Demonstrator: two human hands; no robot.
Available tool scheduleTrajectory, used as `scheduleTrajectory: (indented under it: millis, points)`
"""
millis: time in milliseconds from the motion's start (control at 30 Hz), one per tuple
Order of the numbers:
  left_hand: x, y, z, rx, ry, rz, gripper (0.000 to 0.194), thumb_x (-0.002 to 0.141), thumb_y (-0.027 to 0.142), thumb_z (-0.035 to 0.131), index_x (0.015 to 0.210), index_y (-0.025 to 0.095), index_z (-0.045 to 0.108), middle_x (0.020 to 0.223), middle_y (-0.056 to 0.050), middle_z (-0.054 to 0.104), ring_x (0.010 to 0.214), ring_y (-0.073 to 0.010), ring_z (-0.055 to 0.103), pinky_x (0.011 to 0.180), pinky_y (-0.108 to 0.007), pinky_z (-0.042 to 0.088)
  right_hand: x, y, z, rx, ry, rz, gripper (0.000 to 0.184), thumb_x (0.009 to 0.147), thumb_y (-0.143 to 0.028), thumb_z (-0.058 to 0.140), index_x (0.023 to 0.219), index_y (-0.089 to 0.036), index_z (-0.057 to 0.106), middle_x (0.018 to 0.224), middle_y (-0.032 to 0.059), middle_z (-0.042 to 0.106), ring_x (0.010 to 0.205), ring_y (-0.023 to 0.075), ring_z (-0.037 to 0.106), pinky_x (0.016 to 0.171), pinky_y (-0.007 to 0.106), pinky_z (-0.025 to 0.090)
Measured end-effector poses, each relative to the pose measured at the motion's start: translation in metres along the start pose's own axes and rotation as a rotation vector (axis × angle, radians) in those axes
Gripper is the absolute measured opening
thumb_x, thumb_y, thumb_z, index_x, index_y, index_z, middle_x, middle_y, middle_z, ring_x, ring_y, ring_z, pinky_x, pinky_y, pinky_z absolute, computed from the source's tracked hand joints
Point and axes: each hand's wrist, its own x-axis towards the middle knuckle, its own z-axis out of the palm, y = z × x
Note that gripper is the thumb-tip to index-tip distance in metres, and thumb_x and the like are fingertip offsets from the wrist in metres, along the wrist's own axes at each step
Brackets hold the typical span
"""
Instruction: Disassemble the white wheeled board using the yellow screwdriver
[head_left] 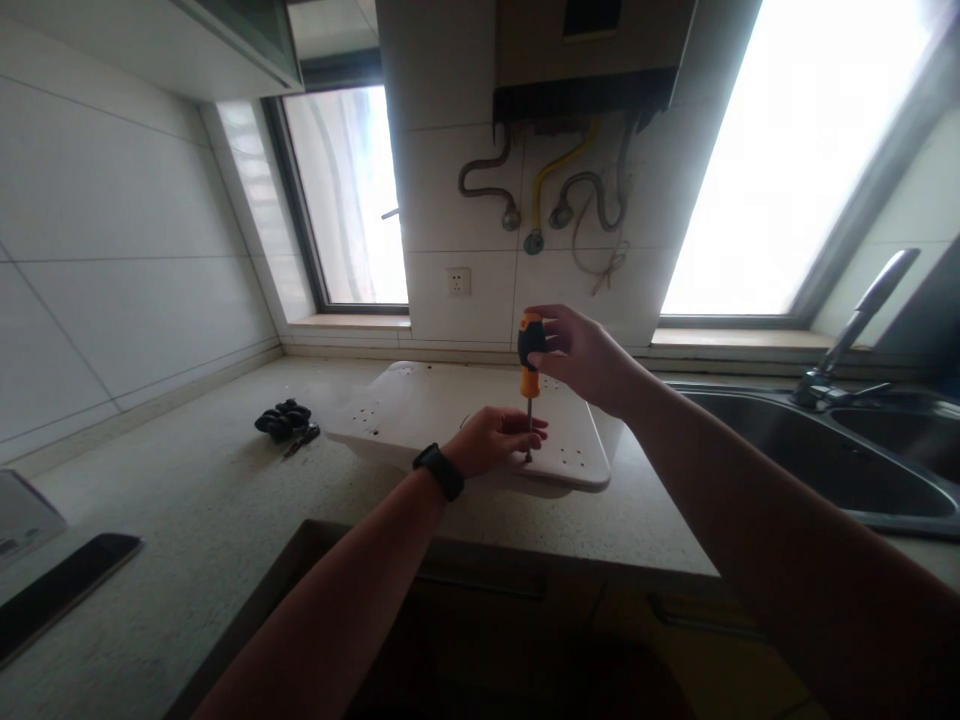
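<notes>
My right hand (574, 358) is closed round the yellow and black handle of a screwdriver (532, 345), held upright. Its metal shaft points straight down, with the tip at a small dark screw (528, 458) near the front edge of a white plastic panel (442, 385). My left hand (504, 438), a black watch on its wrist, has its fingers pinched about the lower shaft, close above the panel. Groups of small holes show near the panel's corners. The panel lies raised on the countertop; what is under it is mostly hidden.
Black pieces (283, 418), perhaps casters, lie left of the panel beside small metal parts (304, 438). A dark phone-like slab (67, 590) and a white box (26, 510) are at the far left. A sink (930, 512) with a faucet (855, 325) is on the right.
</notes>
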Motion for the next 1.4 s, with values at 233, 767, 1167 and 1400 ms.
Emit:
scheduleTrajectory:
  millis: [233, 767, 1167, 1400]
  points:
    - [0.002, -0.002, 0.003, 0.056, 0.075, -0.034, 0.026, 0.081, 0.037, 0.081, 0.090, 0.013, 0.079, 0.084, -0.007, 0.078, 0.068, -0.0130, 0.065, 0.068, -0.027, 0.051, 0.000, 0.001, 0.001, 0.183, -0.059, 0.020, 0.063, 0.067, -0.019, 0.066, 0.129, -0.019, 0.055, 0.110, 0.0082, 0.067, 0.095, 0.0217, 0.066, 0.089, 0.041, 0.055]
    - [0.006, 0.003, 0.011, 0.252, 0.294, -0.014, 0.052, 0.061, 0.058, 0.091, 0.066, 0.018, 0.059, 0.062, 0.004, 0.060, 0.059, -0.0119, 0.052, 0.059, -0.028, 0.037, 0.003, 0.003, 0.007, 0.041, 0.041, 0.000, 0.052, 0.072, -0.035, 0.084, 0.115, -0.022, 0.057, 0.097, 0.0048, 0.068, 0.085, 0.0202, 0.065, 0.076, 0.038, 0.056]
    - [-0.001, -0.003, 0.002, 0.012, 0.012, 0.016, 0.036, 0.091, 0.042, 0.072, 0.111, 0.013, 0.074, 0.098, -0.011, 0.079, 0.084, -0.0170, 0.071, 0.083, -0.033, 0.054, -0.002, -0.001, 0.004, 0.119, -0.025, 0.020, 0.048, 0.077, -0.030, 0.076, 0.121, -0.020, 0.057, 0.098, 0.0059, 0.069, 0.089, 0.0210, 0.067, 0.084, 0.043, 0.059]
    - [0.001, -0.002, 0.006, 0.110, 0.128, -0.005, 0.029, 0.084, 0.044, 0.078, 0.084, 0.015, 0.077, 0.080, -0.005, 0.076, 0.068, -0.0136, 0.063, 0.066, -0.028, 0.049, -0.006, -0.011, 0.006, 0.190, -0.038, 0.115, 0.034, 0.083, -0.020, 0.059, 0.117, -0.020, 0.056, 0.111, 0.0101, 0.069, 0.095, 0.0225, 0.071, 0.092, 0.045, 0.058]
